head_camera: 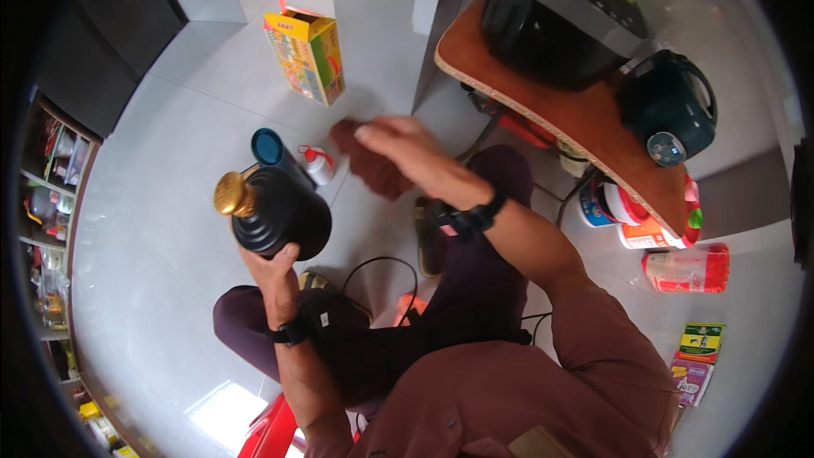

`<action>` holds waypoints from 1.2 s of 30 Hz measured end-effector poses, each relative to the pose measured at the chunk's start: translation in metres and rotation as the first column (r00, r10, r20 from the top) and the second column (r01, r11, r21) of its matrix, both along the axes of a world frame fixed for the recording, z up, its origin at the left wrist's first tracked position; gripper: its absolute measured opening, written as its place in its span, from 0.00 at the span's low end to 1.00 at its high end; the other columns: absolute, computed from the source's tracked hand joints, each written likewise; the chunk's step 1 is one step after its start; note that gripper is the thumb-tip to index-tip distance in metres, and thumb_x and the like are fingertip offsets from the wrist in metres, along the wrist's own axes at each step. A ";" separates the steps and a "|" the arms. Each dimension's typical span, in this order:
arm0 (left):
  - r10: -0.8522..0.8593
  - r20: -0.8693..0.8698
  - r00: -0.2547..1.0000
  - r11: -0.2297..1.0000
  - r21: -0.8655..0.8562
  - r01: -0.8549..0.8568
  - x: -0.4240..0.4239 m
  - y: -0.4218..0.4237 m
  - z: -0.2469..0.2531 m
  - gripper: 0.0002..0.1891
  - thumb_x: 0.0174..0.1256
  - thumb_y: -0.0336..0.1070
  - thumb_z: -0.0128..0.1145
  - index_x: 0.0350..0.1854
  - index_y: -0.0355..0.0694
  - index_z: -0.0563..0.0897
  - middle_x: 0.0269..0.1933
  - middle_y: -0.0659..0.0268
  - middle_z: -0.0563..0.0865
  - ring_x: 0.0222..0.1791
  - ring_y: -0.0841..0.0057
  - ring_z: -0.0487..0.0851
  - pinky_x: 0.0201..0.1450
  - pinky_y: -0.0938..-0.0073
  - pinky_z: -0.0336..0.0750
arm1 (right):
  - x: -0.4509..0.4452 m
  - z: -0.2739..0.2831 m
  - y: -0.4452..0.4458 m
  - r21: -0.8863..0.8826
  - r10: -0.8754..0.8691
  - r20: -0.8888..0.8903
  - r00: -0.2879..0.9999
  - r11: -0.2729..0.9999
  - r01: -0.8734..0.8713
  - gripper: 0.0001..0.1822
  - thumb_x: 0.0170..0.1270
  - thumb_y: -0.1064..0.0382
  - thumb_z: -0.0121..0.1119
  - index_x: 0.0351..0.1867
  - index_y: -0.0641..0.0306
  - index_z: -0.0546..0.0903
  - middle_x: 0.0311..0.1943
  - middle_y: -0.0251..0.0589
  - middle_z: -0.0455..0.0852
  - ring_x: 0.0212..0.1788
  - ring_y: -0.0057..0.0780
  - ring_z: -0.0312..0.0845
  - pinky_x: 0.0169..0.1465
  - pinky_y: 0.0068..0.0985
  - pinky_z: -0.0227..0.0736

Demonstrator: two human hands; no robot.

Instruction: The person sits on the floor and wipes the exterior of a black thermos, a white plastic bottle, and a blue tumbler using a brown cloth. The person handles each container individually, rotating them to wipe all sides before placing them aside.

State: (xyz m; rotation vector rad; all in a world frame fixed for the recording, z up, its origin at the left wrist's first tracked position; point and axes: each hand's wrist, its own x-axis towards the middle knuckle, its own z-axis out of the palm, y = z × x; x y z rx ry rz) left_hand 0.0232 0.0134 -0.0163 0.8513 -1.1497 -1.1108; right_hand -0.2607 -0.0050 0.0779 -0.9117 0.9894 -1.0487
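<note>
My left hand grips a matte black bottle, its ribbed shoulder and gold knob-like cap tilted up towards me. In my right hand is a crumpled brown cloth, slightly blurred and held apart from the bottle. Just beyond the bottle stands a dark teal cylindrical container, partly hidden behind it. A small white bottle with a red cap stands on the floor between that container and the cloth.
A yellow printed carton stands on the tiled floor ahead. To the right, a brown tabletop bears a large black appliance and a dark green appliance. Tubs sit below it. Stocked shelves line the left. A black cable loops near my feet.
</note>
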 end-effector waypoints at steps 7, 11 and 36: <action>-0.020 0.069 0.997 0.997 0.073 0.015 -0.009 0.009 0.014 0.61 0.41 0.59 0.84 0.77 0.33 0.65 0.65 0.61 0.78 0.63 0.70 0.79 0.70 0.66 0.70 | -0.161 0.078 0.071 -0.692 -0.741 -0.388 0.548 0.627 0.358 0.15 0.76 0.56 0.65 0.47 0.68 0.86 0.36 0.29 0.87 0.38 0.16 0.82 0.41 0.20 0.75; -0.061 0.042 0.997 0.997 0.053 0.059 -0.016 0.009 0.021 0.64 0.37 0.55 0.87 0.78 0.32 0.64 0.66 0.59 0.78 0.65 0.69 0.79 0.71 0.65 0.72 | -0.241 0.078 0.105 -0.844 -0.827 -0.524 -0.202 0.473 0.253 0.17 0.70 0.55 0.70 0.50 0.65 0.87 0.44 0.44 0.91 0.46 0.38 0.87 0.52 0.31 0.79; -0.074 0.462 0.884 0.970 -0.171 0.170 -0.044 0.018 0.025 0.62 0.35 0.35 0.88 0.78 0.35 0.62 0.69 0.53 0.74 0.71 0.59 0.74 0.76 0.60 0.68 | 0.053 0.053 0.027 -0.496 -0.184 -0.818 0.545 0.707 -0.505 0.19 0.58 0.65 0.73 0.50 0.64 0.80 0.44 0.52 0.85 0.46 0.55 0.84 0.49 0.42 0.79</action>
